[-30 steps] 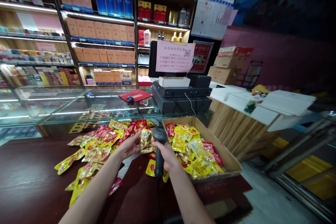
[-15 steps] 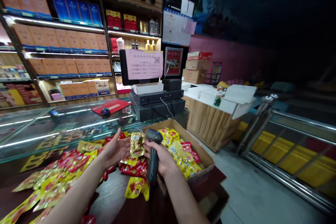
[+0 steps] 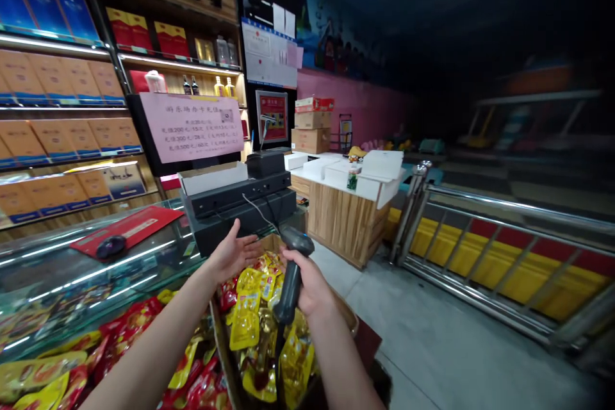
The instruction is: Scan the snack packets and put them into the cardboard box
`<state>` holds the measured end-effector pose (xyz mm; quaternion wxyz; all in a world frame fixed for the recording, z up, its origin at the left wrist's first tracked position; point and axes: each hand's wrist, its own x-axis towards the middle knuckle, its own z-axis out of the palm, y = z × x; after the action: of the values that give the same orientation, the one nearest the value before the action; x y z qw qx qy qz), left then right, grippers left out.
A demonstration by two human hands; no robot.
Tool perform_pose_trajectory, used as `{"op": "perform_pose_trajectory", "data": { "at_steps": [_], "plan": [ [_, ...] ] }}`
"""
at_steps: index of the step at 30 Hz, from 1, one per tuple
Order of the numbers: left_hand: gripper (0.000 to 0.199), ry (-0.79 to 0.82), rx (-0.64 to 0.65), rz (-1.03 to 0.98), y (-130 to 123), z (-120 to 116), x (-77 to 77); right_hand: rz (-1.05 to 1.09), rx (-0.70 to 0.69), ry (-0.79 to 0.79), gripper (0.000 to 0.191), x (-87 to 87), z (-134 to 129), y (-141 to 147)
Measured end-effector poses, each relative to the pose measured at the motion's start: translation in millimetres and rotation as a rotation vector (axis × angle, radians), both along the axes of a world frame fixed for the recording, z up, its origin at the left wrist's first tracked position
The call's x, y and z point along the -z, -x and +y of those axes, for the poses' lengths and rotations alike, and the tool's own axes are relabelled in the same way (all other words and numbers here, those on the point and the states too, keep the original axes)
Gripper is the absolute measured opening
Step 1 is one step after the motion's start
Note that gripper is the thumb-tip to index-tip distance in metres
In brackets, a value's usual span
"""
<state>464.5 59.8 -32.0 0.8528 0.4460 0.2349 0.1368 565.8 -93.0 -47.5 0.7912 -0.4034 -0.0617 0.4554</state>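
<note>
My right hand (image 3: 312,285) is wrapped round the handle of a dark grey barcode scanner (image 3: 289,288), its head tilted up and its cord hanging down. Palm turned inward and fingers stretched, my left hand (image 3: 235,255) holds nothing and hovers over the far left corner of a cardboard box (image 3: 221,355). Yellow, gold and red snack packets (image 3: 247,317) fill the box beneath both hands. More red and yellow packets (image 3: 125,339) lie piled to the left, partly hidden by my left forearm.
A glass counter (image 3: 158,269) runs along the left, with a red mat (image 3: 139,227) and a black mouse (image 3: 111,246) on it. Behind the box stands a black cash drawer (image 3: 230,214). Wooden cabinet (image 3: 336,224) and metal railing (image 3: 480,262) stand to the right.
My view has swung right. The gold packet that was between my hands is no longer there, and both hands are now over the box. The scanner stays in my right hand.
</note>
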Motion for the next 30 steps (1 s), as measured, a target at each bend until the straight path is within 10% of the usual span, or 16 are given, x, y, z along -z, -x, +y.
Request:
{"op": "perform_pose_trajectory", "data": {
  "at_steps": [7, 18, 30],
  "plan": [
    [0.078, 0.059, -0.102, 0.066, 31, 9, 13.2, 0.012, -0.126, 0.038, 0.025, 14.0, 7, 12],
    [0.075, 0.103, -0.319, 0.009, 179, -23, 26.7, 0.006, -0.423, 0.048, 0.023, 11.4, 12, 116],
    [0.073, 0.323, -0.574, 0.002, 269, -64, 94.7, -0.174, -0.458, 0.198, 0.024, 59.0, 30, 206]
  ]
}}
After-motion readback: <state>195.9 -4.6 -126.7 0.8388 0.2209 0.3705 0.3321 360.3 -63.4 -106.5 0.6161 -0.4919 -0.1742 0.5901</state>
